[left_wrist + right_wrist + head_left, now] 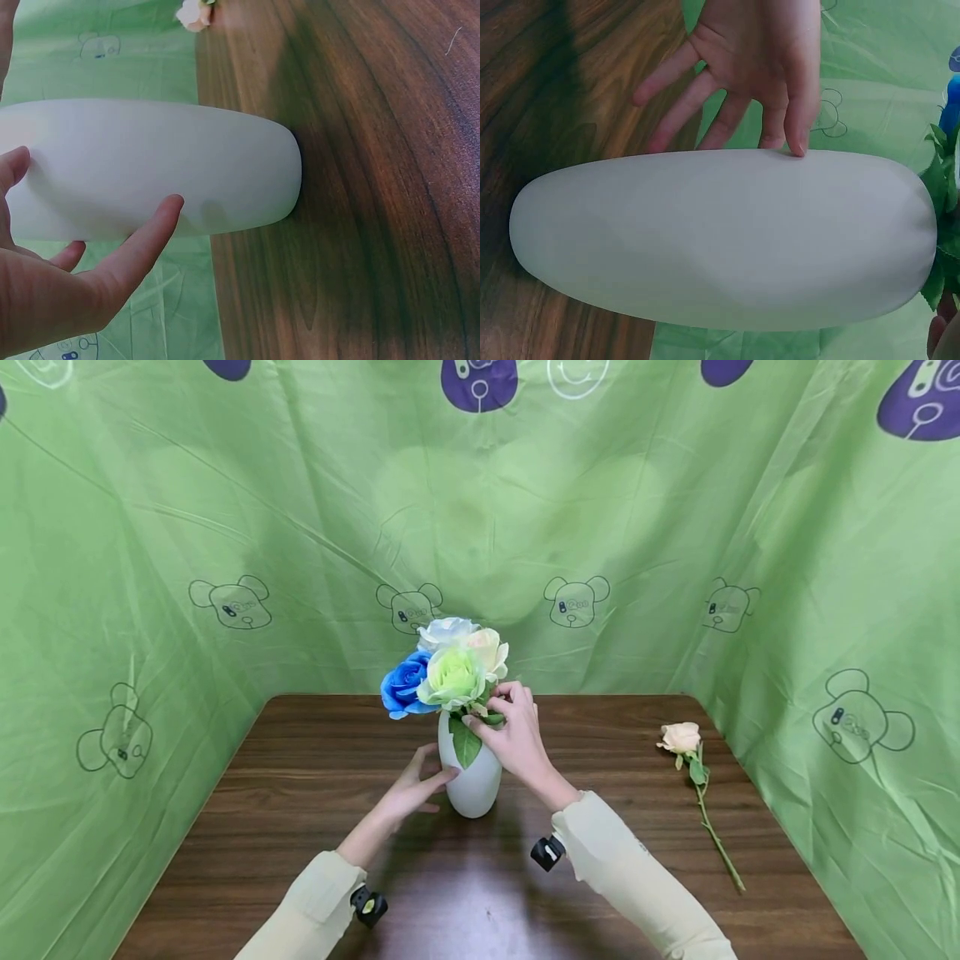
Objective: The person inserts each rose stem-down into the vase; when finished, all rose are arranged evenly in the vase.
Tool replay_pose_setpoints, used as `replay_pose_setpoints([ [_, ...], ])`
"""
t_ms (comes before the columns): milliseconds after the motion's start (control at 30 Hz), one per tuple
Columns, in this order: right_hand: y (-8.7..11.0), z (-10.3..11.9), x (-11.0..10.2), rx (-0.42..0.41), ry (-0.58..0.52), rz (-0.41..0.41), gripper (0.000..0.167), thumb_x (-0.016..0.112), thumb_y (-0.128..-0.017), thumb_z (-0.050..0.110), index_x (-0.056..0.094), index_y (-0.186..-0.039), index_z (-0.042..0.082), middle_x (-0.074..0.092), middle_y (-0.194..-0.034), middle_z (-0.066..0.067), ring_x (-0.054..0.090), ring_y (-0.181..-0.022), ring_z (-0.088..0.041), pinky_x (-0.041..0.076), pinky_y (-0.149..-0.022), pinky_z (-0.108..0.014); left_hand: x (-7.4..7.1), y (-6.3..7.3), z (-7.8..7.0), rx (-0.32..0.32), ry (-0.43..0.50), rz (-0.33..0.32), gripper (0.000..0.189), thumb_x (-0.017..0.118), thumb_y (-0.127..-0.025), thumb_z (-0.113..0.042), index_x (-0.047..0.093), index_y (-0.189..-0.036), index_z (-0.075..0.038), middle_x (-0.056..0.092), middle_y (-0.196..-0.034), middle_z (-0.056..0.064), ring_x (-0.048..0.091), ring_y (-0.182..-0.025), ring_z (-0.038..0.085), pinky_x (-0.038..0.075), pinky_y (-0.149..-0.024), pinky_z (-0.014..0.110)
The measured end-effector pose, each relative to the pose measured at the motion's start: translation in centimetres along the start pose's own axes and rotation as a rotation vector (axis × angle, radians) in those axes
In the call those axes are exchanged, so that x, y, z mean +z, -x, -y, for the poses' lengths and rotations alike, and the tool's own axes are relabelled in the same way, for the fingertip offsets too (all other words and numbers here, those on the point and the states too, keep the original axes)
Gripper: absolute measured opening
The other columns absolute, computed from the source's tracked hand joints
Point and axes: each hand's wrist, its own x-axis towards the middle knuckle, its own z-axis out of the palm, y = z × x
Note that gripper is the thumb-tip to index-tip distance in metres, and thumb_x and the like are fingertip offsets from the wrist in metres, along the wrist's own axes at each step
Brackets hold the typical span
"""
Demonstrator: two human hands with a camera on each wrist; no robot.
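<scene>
A white vase (474,781) stands upright on the table, holding artificial roses: a blue one (407,685), a pale green one (454,675), a pale blue one (447,632) and a cream one (491,652). My left hand (408,789) is at the vase's left side, fingers spread and fairly straight, the thumb touching its wall. At the mouth, my right hand (517,731) has bent fingers and thumb around leaves and stem below the cream and green roses. Leaves partly hide that grip. In the right wrist view, the vase (720,240) fills the middle, with leaves (941,225) at its rim.
A loose peach rose (680,738) with a long green stem lies on the right of the brown wooden table (300,827). Green cloth (315,527) printed with bear outlines hangs behind and along both sides of the table.
</scene>
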Motion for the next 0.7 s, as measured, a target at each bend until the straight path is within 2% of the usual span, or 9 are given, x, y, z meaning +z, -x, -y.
replay_pose_setpoints([
  [133,0.1,-0.2,-0.3,0.018,-0.039,0.023,0.015,0.073,-0.072,0.017,0.062,-0.067,0.009,0.047,-0.095,-0.002,0.038,-0.088,-0.018,0.031,-0.072,-0.033,0.0,0.0,0.0,-0.003,-0.005,-0.006,0.069,0.062,-0.08,-0.04,0.024,-0.133,-0.016,0.034,-0.127,0.022,0.041,-0.109,0.046,0.045,-0.072,0.051],
  [267,0.2,-0.7,-1.2,0.043,-0.119,0.027,0.013,0.072,-0.073,0.017,0.066,-0.077,0.007,0.049,-0.102,-0.004,0.04,-0.092,-0.018,0.036,-0.072,-0.032,0.1,0.0,0.1,-0.007,-0.004,-0.008,0.071,0.063,-0.079,-0.041,0.024,-0.133,-0.016,0.034,-0.127,0.022,0.041,-0.109,0.046,0.046,-0.071,0.05],
  [400,0.5,-1.7,-2.7,0.113,-0.204,-0.016,0.017,0.072,-0.074,0.018,0.067,-0.088,0.008,0.049,-0.106,-0.006,0.043,-0.097,-0.017,0.038,-0.072,-0.035,0.1,0.0,0.1,-0.008,0.004,-0.011,0.072,0.064,-0.079,-0.041,0.024,-0.133,-0.016,0.034,-0.128,0.021,0.041,-0.109,0.045,0.046,-0.072,0.051],
  [500,0.7,-2.0,-4.6,0.174,-0.249,-0.06,0.018,0.07,-0.075,0.013,0.066,-0.091,0.004,0.05,-0.107,-0.009,0.045,-0.096,-0.021,0.039,-0.07,-0.039,0.2,0.0,0.0,-0.006,0.008,-0.012,0.071,0.064,-0.079,-0.04,0.024,-0.133,-0.017,0.035,-0.127,0.021,0.04,-0.109,0.045,0.044,-0.074,0.054],
  [600,1.3,-4.0,-5.9,0.229,-0.223,-0.087,0.019,0.069,-0.076,0.006,0.064,-0.093,-0.002,0.05,-0.106,-0.014,0.046,-0.092,-0.025,0.039,-0.069,-0.035,0.1,0.1,0.0,-0.002,0.008,-0.013,0.07,0.063,-0.08,-0.039,0.024,-0.133,-0.017,0.034,-0.127,0.022,0.04,-0.109,0.046,0.044,-0.074,0.054],
  [633,1.6,-4.9,-6.2,0.238,-0.212,-0.097,0.02,0.068,-0.077,0.009,0.064,-0.093,-0.002,0.05,-0.106,-0.014,0.046,-0.092,-0.025,0.038,-0.069,-0.033,0.1,0.1,0.0,-0.001,0.007,-0.013,0.07,0.063,-0.08,-0.039,0.024,-0.133,-0.017,0.034,-0.127,0.022,0.04,-0.109,0.046,0.044,-0.074,0.054],
  [700,2.4,-7.8,-6.5,0.271,-0.18,-0.108,0.021,0.068,-0.078,0.013,0.065,-0.094,0.0,0.05,-0.106,-0.013,0.046,-0.092,-0.025,0.038,-0.068,-0.03,0.1,0.1,0.0,0.001,0.004,-0.012,0.07,0.063,-0.08,-0.04,0.024,-0.133,-0.017,0.033,-0.127,0.023,0.039,-0.109,0.047,0.045,-0.073,0.053],
])
